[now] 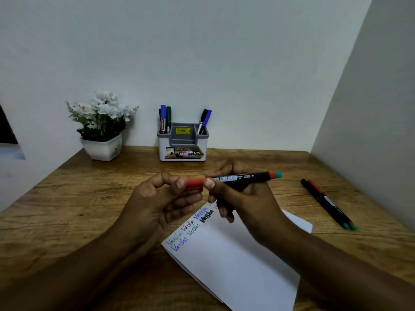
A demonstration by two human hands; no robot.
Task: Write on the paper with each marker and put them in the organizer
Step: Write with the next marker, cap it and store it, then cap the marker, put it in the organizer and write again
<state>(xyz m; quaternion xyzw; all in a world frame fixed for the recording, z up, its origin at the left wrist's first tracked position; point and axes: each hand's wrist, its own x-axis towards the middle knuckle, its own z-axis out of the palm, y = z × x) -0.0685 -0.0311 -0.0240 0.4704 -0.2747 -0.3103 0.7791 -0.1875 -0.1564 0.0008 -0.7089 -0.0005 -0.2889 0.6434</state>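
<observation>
The marker [242, 178] is held level above the paper [235, 254], with the right hand [244, 203] wrapped round its black barrel and the left hand [157, 198] pinching its red cap [194, 184]. Whether the cap is coming off or going on, I can't tell. I'd put the job past halfway. The paper carries several words in blue, green and black, and about five markers stand in the organizer [183, 142] at the back of the desk [89, 209]. Two more markers [325, 203] lie to the right, well apart from the paper.

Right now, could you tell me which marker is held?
The red-capped marker, gripped by left hand and right hand; two others lie on the table, the rest stand in the organizer.
</observation>
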